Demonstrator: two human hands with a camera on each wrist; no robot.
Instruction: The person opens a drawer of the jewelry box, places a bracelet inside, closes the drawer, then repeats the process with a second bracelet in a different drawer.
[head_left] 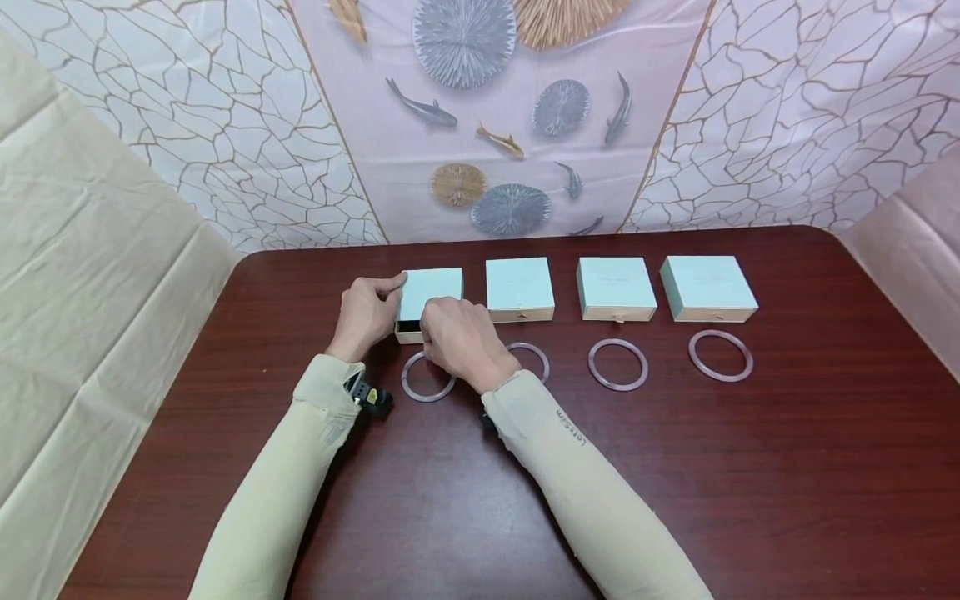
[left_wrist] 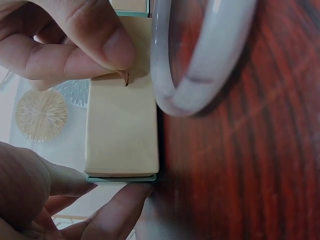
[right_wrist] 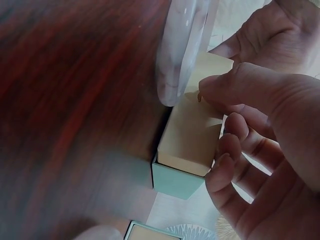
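Observation:
A pale mint drawer box [head_left: 431, 286] stands leftmost in a row on the table, its cream drawer [left_wrist: 122, 132] pulled partly out, with a dark interior in the gap. My left hand [head_left: 363, 317] grips the left side of its sleeve. At the front, my right hand [head_left: 467, 340] pinches the small brown ribbon tab [left_wrist: 126, 80] between thumb and forefinger; the other fingers are loosely bent in the right wrist view. Just before this box lies a pale lilac bangle [head_left: 427, 398], partly hidden behind the right hand in the head view.
To the right stand three similar boxes, the second [head_left: 519, 283], third [head_left: 617, 283] and fourth [head_left: 708, 283], all closed. Before them lie a partly covered bangle [head_left: 546, 362], another bangle [head_left: 618, 387] and a far-right bangle [head_left: 720, 378]. A patterned cloth [head_left: 510, 108] hangs behind the dark table [head_left: 787, 475].

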